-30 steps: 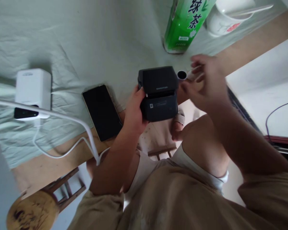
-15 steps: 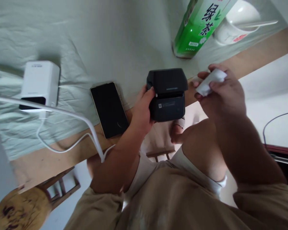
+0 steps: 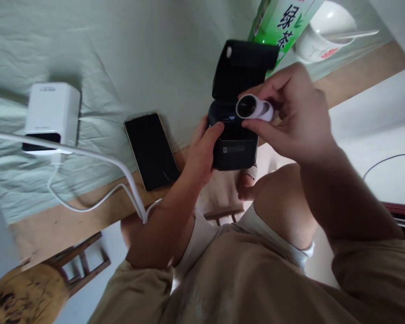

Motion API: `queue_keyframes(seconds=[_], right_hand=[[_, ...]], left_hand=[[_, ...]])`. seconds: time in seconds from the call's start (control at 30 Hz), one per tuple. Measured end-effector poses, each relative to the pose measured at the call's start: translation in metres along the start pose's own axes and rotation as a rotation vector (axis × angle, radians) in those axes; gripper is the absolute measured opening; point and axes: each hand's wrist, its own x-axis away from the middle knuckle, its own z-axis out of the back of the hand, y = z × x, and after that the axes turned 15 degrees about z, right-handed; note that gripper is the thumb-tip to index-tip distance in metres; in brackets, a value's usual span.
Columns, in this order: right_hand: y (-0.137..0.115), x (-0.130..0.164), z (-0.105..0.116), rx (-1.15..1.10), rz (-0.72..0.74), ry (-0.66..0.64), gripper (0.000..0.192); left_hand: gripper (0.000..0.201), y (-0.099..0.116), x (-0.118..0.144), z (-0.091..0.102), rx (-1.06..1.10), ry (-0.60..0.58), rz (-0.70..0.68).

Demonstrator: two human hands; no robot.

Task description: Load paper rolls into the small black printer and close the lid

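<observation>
My left hand (image 3: 202, 150) grips a small black box-shaped device (image 3: 234, 150) at the table's near edge. Its hinged lid (image 3: 243, 67) stands raised, showing the inside. My right hand (image 3: 290, 114) holds a small white roll (image 3: 253, 108) with a dark hollow core, pinched between thumb and fingers just above the open device. The roll's end faces me.
A black phone (image 3: 151, 150) lies on the pale green cloth (image 3: 138, 54) left of the device. Further left stands a white charger box (image 3: 52, 114) with a white cable (image 3: 97, 164). A green tea carton (image 3: 285, 18) and white cup (image 3: 324, 31) stand behind. A wooden stool (image 3: 30, 294) sits lower left.
The device's lid has swung up from closed. My right hand has come in from the right with the white roll, now over the open device.
</observation>
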Motion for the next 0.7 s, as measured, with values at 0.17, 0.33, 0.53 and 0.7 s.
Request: queue_keyframes(seconds=[0.17, 0.33, 0.53, 0.7], right_hand=[[0.001, -0.005, -0.007, 0.140, 0.144, -0.008, 0.020], [0.007, -0.002, -0.013, 0.211, 0.207, 0.062, 0.026], [0.018, -0.003, -0.018, 0.198, 0.190, 0.047, 0.016], [0.006, 0.005, -0.023, 0.182, 0.314, 0.162, 0.004]], left_hand=[[0.030, 0.000, 0.000, 0.000, 0.034, -0.038, -0.008], [0.026, 0.000, 0.001, -0.002, 0.077, -0.058, -0.008], [0.023, 0.001, 0.001, -0.003, 0.095, -0.050, -0.005], [0.038, 0.000, 0.000, 0.000, 0.106, -0.110, -0.043]])
